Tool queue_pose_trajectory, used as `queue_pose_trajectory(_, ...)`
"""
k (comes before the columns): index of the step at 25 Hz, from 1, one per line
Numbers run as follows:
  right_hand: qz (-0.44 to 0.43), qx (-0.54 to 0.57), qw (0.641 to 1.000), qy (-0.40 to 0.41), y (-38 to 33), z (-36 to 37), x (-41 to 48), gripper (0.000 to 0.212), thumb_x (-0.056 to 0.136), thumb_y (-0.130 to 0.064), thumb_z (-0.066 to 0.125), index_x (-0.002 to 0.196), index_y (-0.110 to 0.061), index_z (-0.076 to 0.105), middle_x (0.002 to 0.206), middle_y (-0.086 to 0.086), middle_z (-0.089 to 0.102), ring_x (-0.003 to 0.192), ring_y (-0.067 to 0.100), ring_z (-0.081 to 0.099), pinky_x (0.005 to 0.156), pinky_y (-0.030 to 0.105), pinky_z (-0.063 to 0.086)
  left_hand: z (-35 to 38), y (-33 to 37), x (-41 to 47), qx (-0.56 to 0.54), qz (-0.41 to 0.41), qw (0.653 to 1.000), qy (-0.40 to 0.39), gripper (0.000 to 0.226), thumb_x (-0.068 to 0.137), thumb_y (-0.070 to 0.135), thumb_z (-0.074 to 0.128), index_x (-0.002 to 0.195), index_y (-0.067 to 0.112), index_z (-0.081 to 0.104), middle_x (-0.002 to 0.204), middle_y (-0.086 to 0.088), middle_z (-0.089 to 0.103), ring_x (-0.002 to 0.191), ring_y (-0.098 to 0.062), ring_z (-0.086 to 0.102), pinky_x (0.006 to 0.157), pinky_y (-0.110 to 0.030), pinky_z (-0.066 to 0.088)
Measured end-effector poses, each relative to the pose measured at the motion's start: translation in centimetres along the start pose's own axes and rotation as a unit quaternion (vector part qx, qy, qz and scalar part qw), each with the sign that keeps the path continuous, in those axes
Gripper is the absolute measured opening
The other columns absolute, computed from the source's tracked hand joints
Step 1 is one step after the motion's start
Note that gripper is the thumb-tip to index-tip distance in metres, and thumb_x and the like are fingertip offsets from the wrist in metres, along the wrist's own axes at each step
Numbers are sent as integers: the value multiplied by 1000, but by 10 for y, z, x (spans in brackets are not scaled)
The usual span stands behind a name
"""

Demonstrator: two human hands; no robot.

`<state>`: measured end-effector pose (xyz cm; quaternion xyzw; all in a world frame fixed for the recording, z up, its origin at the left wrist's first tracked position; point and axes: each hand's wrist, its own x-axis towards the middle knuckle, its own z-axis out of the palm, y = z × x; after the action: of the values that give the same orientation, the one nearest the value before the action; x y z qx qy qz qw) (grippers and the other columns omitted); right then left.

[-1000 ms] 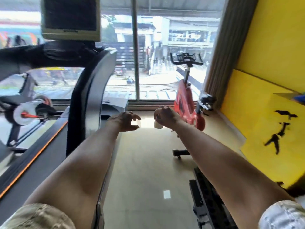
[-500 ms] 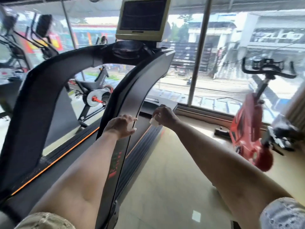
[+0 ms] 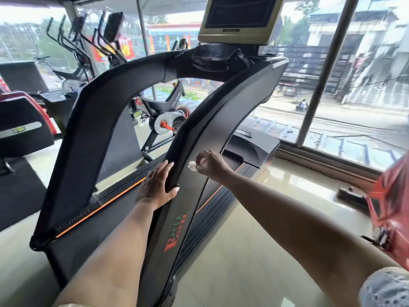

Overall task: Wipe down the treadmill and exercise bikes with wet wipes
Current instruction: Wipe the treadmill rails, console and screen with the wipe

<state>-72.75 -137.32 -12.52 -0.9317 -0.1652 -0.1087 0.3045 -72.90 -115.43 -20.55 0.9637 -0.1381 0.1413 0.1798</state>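
Observation:
A black treadmill (image 3: 110,120) with two broad curved uprights and a screen (image 3: 240,18) on top fills the middle of the view. My left hand (image 3: 158,185) grips the near upright (image 3: 199,140), fingers along its left edge and thumb across its front face. Just to the right, my right hand (image 3: 209,162) pinches a small crumpled white wet wipe (image 3: 192,166) and holds it against the same upright's grey face. A red exercise bike (image 3: 391,209) shows partly at the right edge. A black exercise bike (image 3: 166,120) stands beyond the treadmill.
Large windows (image 3: 365,85) with a low sill run along the back and right. Ellipticals (image 3: 88,47) and a red-trimmed machine (image 3: 24,120) stand at the left on a dark mat. Shiny beige floor (image 3: 254,251) lies between the treadmill and the red bike.
The view swung left toward the treadmill. My left hand moved from the air onto the near upright and took hold. My right hand brought the wipe up to the upright's face.

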Motion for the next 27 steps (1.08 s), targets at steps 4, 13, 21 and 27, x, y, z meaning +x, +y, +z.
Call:
queue_pose_trajectory(4,-96,-6,994,47,15,31,27,10,77,4,61,83,-4,59,90,13,63,82,32,60,71,33,46,24,-15,20,-21,16,1000,7,101,76,49,74,156,23,18,163,-1,16,149,-18,19,120,-40,24)
queue_pose_trajectory(13,-181,0,952,246,44,76,54,34,84,-13,47,113,-7,63,111,0,47,101,24,46,80,34,50,66,-34,29,-45,17,998,37,109,71,63,52,152,40,-18,163,-1,-3,150,-13,-1,118,-36,18)
queue_pose_trajectory(21,-185,48,942,275,60,124,51,33,94,-16,50,126,-7,50,121,6,48,105,26,47,97,26,39,86,-37,35,-63,38,989,131,96,73,40,58,155,24,9,162,-1,9,149,-25,13,115,-46,28)
queue_pose_trajectory(27,-281,12,931,232,72,167,26,27,94,-12,58,119,-2,60,123,7,51,109,26,53,94,36,48,89,-42,36,-63,56,985,147,93,73,40,55,153,20,12,160,-7,13,150,-20,8,114,-48,29)
